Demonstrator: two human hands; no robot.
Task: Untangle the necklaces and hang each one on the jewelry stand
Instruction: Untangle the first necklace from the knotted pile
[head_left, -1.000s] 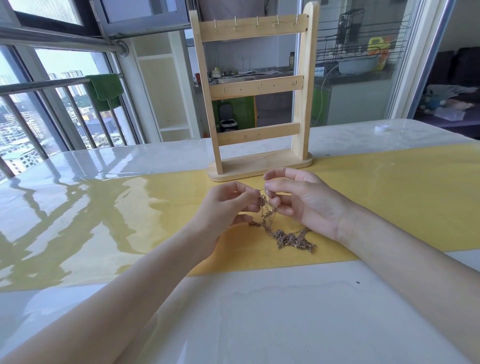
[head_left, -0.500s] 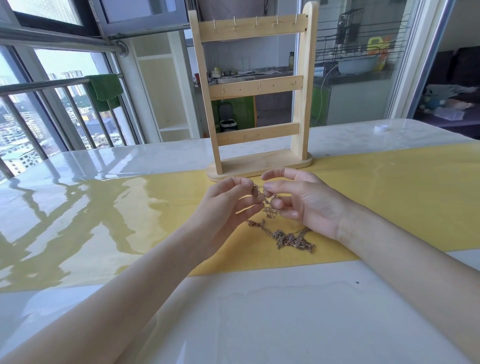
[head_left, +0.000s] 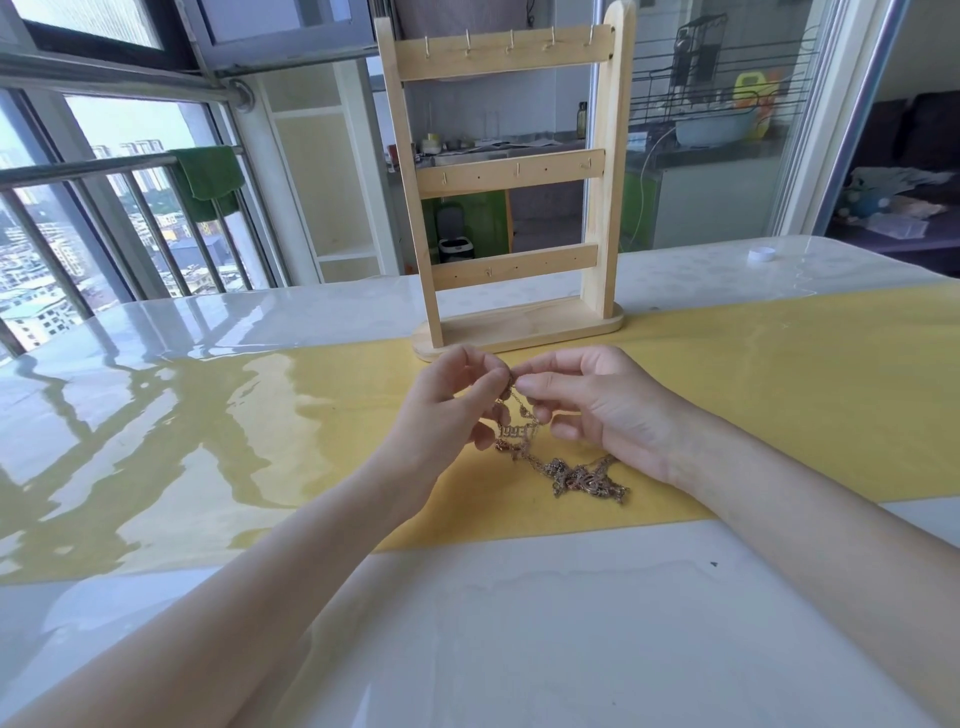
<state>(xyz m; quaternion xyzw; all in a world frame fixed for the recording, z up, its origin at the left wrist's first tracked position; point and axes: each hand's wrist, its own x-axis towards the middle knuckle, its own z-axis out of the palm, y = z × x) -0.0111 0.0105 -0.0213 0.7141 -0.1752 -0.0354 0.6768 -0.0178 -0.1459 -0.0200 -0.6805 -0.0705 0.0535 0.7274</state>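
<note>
A tangle of thin gold necklaces (head_left: 576, 475) lies on the yellow runner (head_left: 779, 395) in front of me. One strand rises from the heap with a small lettered pendant (head_left: 516, 431) hanging between my hands. My left hand (head_left: 449, 415) pinches the chain at its top with thumb and forefinger. My right hand (head_left: 597, 405) pinches the same chain just beside it, fingertips almost touching the left hand's. The wooden jewelry stand (head_left: 511, 171) stands upright just behind my hands, its three bars with small hooks bare.
The glossy white table (head_left: 519, 623) extends toward me and to the left. A small white cap (head_left: 761, 253) sits at the far right of the table. Behind are a balcony railing (head_left: 78, 171) with a green towel (head_left: 207, 176), and glass doors.
Both hands have lifted the pinched chain higher off the runner and moved closer together, and the lettered pendant now hangs free between them. The heap on the runner stays put.
</note>
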